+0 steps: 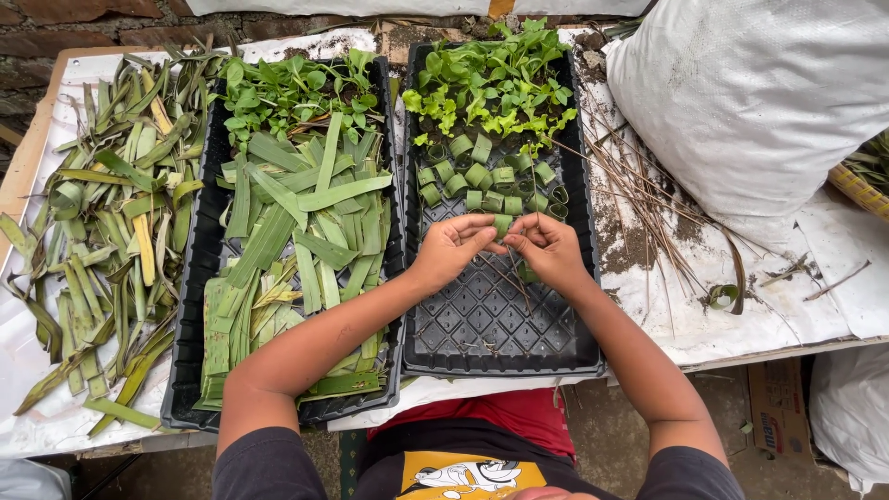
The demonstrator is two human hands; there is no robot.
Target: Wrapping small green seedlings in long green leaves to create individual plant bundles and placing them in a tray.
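left hand (451, 248) + right hand (548, 248): pinching leaf ring (502, 224) | over black tray (491, 324)

A large white woven plastic sack (755, 97) lies at the table's upper right. Below the table's right edge stands a brown cardboard box (773, 417), beside another white sack (852, 412).

Green leaf strips (306, 231); black grid-patterned tray (491, 319)

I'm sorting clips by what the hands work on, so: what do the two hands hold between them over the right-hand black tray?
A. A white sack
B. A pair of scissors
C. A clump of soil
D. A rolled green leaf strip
D: the left hand and right hand meet on a small rolled green leaf strip, like the leaf rings already standing in the black tray.
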